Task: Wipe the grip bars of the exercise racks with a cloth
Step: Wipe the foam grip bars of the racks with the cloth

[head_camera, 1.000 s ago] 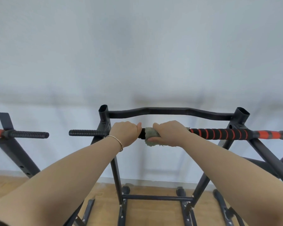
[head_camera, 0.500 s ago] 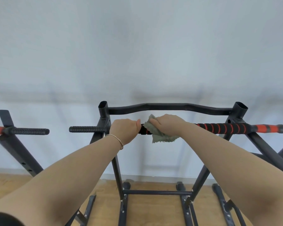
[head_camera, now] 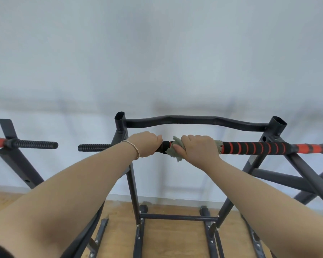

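A black exercise rack (head_camera: 276, 125) stands in front of me. Its near grip bar (head_camera: 254, 147) runs left to right, with black foam ringed in red. My left hand (head_camera: 145, 144), a thin bracelet at the wrist, grips this bar near the left upright. Just to its right, my right hand (head_camera: 199, 148) grips a grey-green cloth (head_camera: 172, 152) wrapped round the bar. Cloth edges stick out on both sides of that hand. A short stretch of bar shows between the two hands.
A curved black bar (head_camera: 194, 121) joins the two uprights behind the grip bar. A ribbed black stub (head_camera: 93, 147) sticks out left of the rack. A second rack's ribbed handle (head_camera: 34, 144) is at far left. White wall behind, wooden floor (head_camera: 175, 239) below.
My right hand has slid the cloth a little to the right along the bar and now wraps it more fully. The left hand has kept its grip.
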Demonstrator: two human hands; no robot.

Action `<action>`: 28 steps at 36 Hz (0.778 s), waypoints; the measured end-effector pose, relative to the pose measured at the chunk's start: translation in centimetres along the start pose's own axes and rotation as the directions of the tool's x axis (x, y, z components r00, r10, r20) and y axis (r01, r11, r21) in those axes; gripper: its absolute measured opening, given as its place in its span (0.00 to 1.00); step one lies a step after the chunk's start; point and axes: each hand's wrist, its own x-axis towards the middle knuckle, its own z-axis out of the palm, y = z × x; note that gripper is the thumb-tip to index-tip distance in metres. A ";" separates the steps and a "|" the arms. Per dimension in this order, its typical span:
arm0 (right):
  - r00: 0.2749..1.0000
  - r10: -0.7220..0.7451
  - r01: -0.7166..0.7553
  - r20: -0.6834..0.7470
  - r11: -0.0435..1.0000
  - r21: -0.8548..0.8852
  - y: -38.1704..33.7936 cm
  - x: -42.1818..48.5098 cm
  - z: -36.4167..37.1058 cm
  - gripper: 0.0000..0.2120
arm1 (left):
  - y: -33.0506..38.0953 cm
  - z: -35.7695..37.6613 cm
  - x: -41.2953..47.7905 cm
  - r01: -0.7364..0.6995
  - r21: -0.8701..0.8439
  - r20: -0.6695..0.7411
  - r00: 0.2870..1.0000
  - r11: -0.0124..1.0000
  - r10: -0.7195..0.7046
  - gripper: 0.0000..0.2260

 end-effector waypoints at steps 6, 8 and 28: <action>0.886 -0.034 0.012 0.463 0.999 0.051 0.9 2.9 -2.3 0.25 | 0.3 1.2 -0.7 0.007 0.234 -0.249 0.967 0.972 0.053 0.20; 0.803 0.026 -0.170 0.596 0.967 0.188 1.2 3.9 -2.5 0.33 | 0.5 1.9 -1.1 0.040 0.274 -0.335 0.941 0.961 0.056 0.14; 0.881 0.098 -0.151 0.463 0.985 0.079 0.9 3.4 -1.6 0.25 | 1.9 0.5 -0.8 0.062 0.155 -0.287 0.958 0.986 -0.015 0.09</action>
